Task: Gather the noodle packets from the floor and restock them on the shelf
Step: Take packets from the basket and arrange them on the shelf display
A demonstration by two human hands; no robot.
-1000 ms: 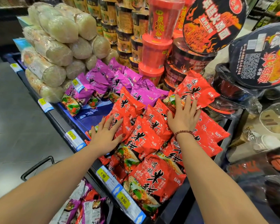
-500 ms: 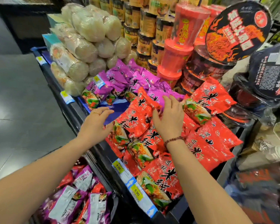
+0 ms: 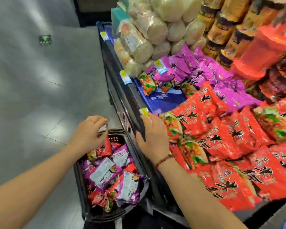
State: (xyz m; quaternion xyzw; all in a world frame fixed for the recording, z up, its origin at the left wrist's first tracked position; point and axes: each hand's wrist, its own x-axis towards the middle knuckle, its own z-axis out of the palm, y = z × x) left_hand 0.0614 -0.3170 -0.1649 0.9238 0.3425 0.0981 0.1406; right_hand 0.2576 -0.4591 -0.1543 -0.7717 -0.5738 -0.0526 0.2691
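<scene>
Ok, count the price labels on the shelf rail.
3 labels: one at the far end, one beside the purple packets, one by the right hand. Nearer ones may be hidden.

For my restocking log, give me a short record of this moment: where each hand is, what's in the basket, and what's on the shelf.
left hand: fingers loosely curled above the basket, nothing seen in it
right hand: open, over the shelf edge
basket: on the floor, holds mixed packets
shelf: red packets nearest, purple packets beyond, bare blue patch
</scene>
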